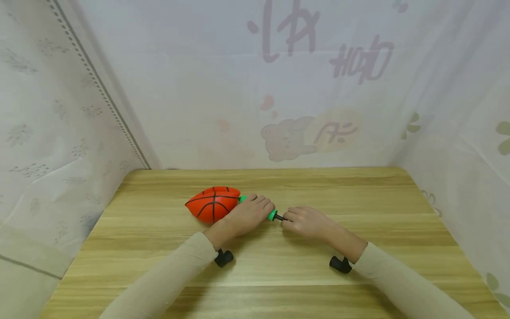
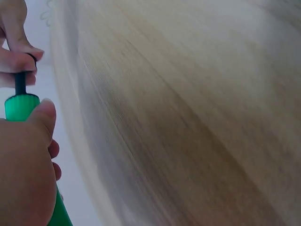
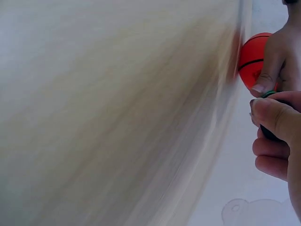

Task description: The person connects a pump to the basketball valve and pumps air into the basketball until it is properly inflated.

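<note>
A green hand pump (image 1: pixel 272 215) reaches from the ball toward the right, its black rod (image 1: pixel 280 217) showing at the right end. My left hand (image 1: pixel 249 214) grips the pump's green barrel; in the left wrist view the thumb lies along its ribbed cap (image 2: pixel 21 107). With curled fingers my right hand (image 1: pixel 306 222) holds the black handle (image 3: pixel 270 133), mostly hidden by the fingers. An orange-red ball (image 1: pixel 212 204) with black basketball lines sits at the pump's left end, partly deflated, with a pointed left side and a dented top.
The wood-grain table (image 1: pixel 279 274) extends around both hands. Pale printed cloth (image 1: pixel 199 88) hangs behind and at both sides. A black wrist-camera mount (image 1: pixel 224 258) sits below the left wrist, and another mount (image 1: pixel 340 264) below the right.
</note>
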A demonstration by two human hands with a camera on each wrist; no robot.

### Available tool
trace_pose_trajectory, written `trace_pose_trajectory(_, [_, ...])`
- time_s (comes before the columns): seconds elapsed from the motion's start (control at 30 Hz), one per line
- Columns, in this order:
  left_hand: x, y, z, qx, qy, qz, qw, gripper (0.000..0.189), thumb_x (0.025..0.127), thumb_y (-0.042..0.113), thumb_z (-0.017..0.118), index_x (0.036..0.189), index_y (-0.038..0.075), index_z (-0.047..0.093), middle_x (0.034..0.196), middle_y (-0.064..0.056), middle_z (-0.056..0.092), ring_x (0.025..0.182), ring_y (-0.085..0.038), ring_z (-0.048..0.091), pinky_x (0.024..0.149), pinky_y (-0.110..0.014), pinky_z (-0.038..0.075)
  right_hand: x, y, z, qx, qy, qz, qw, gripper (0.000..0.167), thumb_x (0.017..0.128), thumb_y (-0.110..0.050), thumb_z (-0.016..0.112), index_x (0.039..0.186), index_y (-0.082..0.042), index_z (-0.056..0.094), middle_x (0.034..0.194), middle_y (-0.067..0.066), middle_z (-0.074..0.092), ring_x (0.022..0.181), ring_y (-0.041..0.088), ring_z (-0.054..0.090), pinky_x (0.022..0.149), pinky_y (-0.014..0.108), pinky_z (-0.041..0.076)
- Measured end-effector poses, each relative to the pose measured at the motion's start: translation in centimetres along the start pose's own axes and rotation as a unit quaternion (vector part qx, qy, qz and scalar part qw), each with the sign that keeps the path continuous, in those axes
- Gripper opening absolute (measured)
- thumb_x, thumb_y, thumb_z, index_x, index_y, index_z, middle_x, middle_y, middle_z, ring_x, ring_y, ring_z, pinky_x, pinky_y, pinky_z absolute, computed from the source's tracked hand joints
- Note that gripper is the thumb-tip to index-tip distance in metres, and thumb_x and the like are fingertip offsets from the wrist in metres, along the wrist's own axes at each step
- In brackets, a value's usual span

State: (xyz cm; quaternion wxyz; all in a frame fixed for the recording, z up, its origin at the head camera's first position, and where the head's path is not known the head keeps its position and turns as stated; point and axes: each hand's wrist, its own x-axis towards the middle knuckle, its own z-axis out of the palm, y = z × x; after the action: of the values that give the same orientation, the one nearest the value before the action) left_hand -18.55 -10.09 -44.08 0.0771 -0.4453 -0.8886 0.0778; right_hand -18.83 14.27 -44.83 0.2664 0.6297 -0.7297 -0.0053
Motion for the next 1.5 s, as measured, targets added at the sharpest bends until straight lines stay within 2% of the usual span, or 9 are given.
trace_pose_trajectory(0.07, [0.0, 0.0, 0.0, -0.012, 0.001, 0.003, 0.9999, 0.016, 0.109, 0.025, 0.049, 0.120, 0.014, 0.052, 0.113, 0.003, 0.057, 0.106, -0.015, 0.052, 0.095, -0.032, 0.041, -0.5, -0.1, -0.1, 0.001, 0.015, -0.004, 0.9999, 0.048, 0.113, -0.010, 0.023, 0.088, -0.008, 0.065, 0.084, 0.001, 0.065, 0.070, 0.012, 0.057, 0.064, 0.020, 0.050])
trace_pose_trajectory(0.13, [0.0, -0.1, -0.1, -0.019, 0.001, 0.005, 0.9998, 0.016, 0.108, 0.024, 0.049, 0.121, 0.014, 0.052, 0.115, 0.002, 0.058, 0.108, -0.016, 0.052, 0.095, -0.032, 0.042, -1.1, -0.3, -0.5, 0.001, 0.025, -0.006, 0.9997, 0.053, 0.113, -0.011, 0.018, 0.089, -0.008, 0.064, 0.085, 0.001, 0.065, 0.071, 0.012, 0.058, 0.064, 0.021, 0.051])
trace_pose_trajectory(0.37, [-0.3, -0.5, -0.1, -0.022, -0.014, 0.001, 0.9997, 0.020, 0.108, 0.023, 0.051, 0.126, 0.013, 0.053, 0.119, 0.001, 0.059, 0.113, -0.017, 0.053, 0.099, -0.034, 0.042, -3.8, -1.0, -2.5, -0.001, 0.031, -0.012, 0.9995, 0.047, 0.112, -0.007, 0.021, 0.092, -0.007, 0.064, 0.088, 0.002, 0.064, 0.074, 0.014, 0.059, 0.065, 0.024, 0.053])
trace_pose_trajectory(0.67, [-0.4, -0.4, -0.2, -0.034, -0.004, 0.004, 0.9994, 0.018, 0.108, 0.022, 0.050, 0.122, 0.012, 0.053, 0.113, 0.001, 0.057, 0.110, -0.017, 0.052, 0.099, -0.034, 0.042, -6.1, -1.6, -3.7, -0.003, 0.035, -0.022, 0.9991, 0.046, 0.112, -0.006, 0.023, 0.095, -0.007, 0.066, 0.091, 0.005, 0.068, 0.078, 0.016, 0.064, 0.067, 0.024, 0.056])
trace_pose_trajectory(0.97, [-0.2, -0.1, -0.3, 0.004, -0.015, -0.001, 0.9999, 0.025, 0.109, 0.030, 0.048, 0.125, 0.011, 0.054, 0.118, 0.000, 0.057, 0.113, -0.017, 0.052, 0.098, -0.033, 0.042, -3.8, -1.0, -3.2, 0.006, 0.001, -0.012, 0.9999, 0.048, 0.113, -0.008, 0.020, 0.097, -0.008, 0.065, 0.091, 0.002, 0.065, 0.079, 0.014, 0.060, 0.068, 0.023, 0.054])
trace_pose_trajectory(1.1, [-0.1, 0.0, -0.3, 0.010, -0.015, -0.007, 0.9998, 0.029, 0.108, 0.036, 0.050, 0.123, 0.012, 0.053, 0.116, 0.000, 0.057, 0.111, -0.017, 0.051, 0.097, -0.032, 0.042, -2.4, -0.6, -2.3, 0.010, -0.018, -0.003, 0.9998, 0.018, 0.105, -0.004, 0.051, 0.095, -0.008, 0.065, 0.090, 0.001, 0.066, 0.078, 0.013, 0.061, 0.069, 0.022, 0.053])
trace_pose_trajectory(1.2, [-0.1, 0.1, -0.3, 0.022, -0.016, -0.007, 0.9996, 0.030, 0.107, 0.037, 0.050, 0.123, 0.012, 0.054, 0.114, 0.000, 0.056, 0.107, -0.016, 0.051, 0.094, -0.032, 0.042, -1.3, -0.4, -1.6, 0.013, -0.021, 0.002, 0.9997, 0.004, 0.097, -0.004, 0.067, 0.095, -0.008, 0.066, 0.088, 0.001, 0.066, 0.077, 0.013, 0.061, 0.069, 0.021, 0.053])
trace_pose_trajectory(1.33, [-0.1, 0.2, -0.2, 0.034, -0.018, 0.000, 0.9993, 0.027, 0.108, 0.034, 0.049, 0.123, 0.012, 0.054, 0.111, 0.001, 0.055, 0.102, -0.016, 0.049, 0.091, -0.031, 0.041, -0.1, -0.3, -1.0, 0.017, -0.013, 0.004, 0.9998, 0.009, 0.100, -0.004, 0.062, 0.093, -0.008, 0.066, 0.087, 0.000, 0.066, 0.075, 0.012, 0.060, 0.068, 0.020, 0.052])
trace_pose_trajectory(1.5, [-0.2, -0.1, -0.2, 0.012, -0.013, -0.007, 0.9998, 0.023, 0.108, 0.032, 0.050, 0.122, 0.014, 0.054, 0.112, 0.003, 0.056, 0.104, -0.015, 0.050, 0.091, -0.030, 0.040, 0.5, -0.1, -0.9, 0.024, -0.007, 0.008, 0.9996, 0.007, 0.096, -0.003, 0.066, 0.092, -0.008, 0.065, 0.087, 0.001, 0.067, 0.073, 0.011, 0.059, 0.068, 0.019, 0.051])
